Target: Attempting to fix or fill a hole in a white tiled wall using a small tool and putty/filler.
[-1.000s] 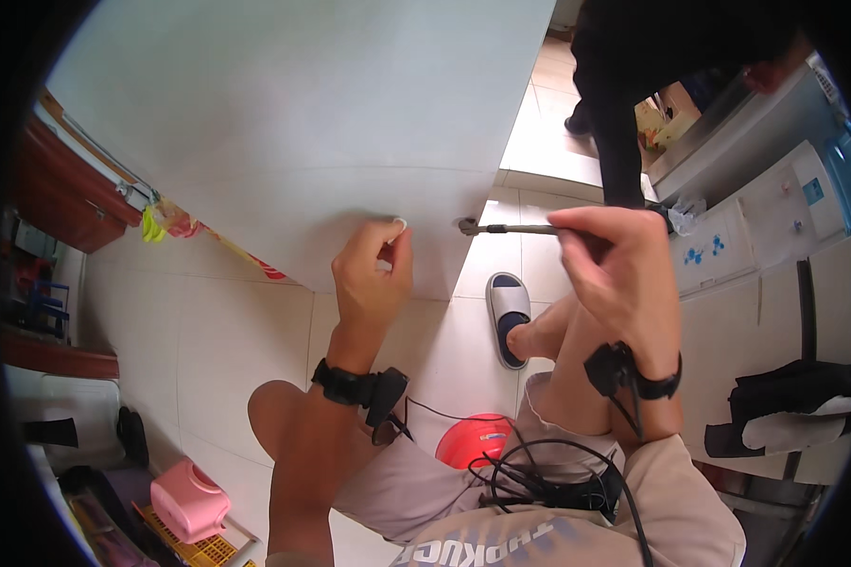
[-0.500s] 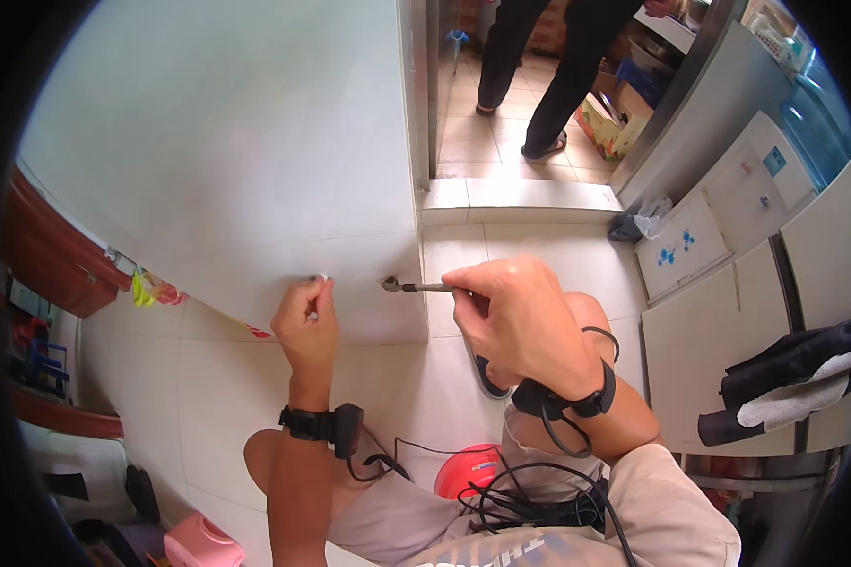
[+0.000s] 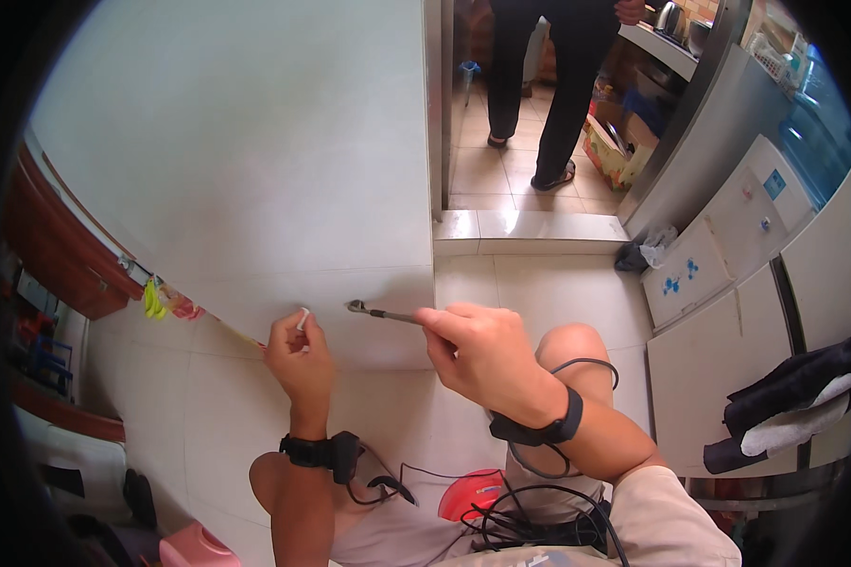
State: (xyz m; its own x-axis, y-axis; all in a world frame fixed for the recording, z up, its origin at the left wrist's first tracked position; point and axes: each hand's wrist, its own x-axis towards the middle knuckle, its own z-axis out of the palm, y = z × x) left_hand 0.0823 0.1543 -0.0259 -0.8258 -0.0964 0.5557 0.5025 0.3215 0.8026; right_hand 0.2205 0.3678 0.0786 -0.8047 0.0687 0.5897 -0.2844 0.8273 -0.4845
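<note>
While the slim metal-headed tool [image 3: 388,315] is pointing leftward before the pale panel [image 3: 246,180], the right hand [image 3: 487,357] is gripping its end, fingers closed. Just beside its head, the left hand [image 3: 298,367] is pinching a small white piece [image 3: 303,319] with thumb and finger. A red container [image 3: 468,495] is showing between the legs [image 3: 575,347]; farther off, a person [image 3: 569,90] is standing.

Home, by look of it: room with pale tiled floor [image 3: 222,406], red-brown wooden furniture [image 3: 57,231] at left, pink plastic tub [image 3: 197,548] low down. Raised sill [image 3: 529,227] leads to kitchen [image 3: 477,170] beyond: worktop [image 3: 660,47] carrying metal kettle [image 3: 668,19], patterned carton [image 3: 603,158] below, person [image 3: 564,85] standing in sandals [image 3: 556,180]. Right side: blue water bottle [image 3: 815,137] over white unit [image 3: 728,217] with blue flower stickers [image 3: 671,284], cloths [image 3: 794,387] draped nearby.
</note>
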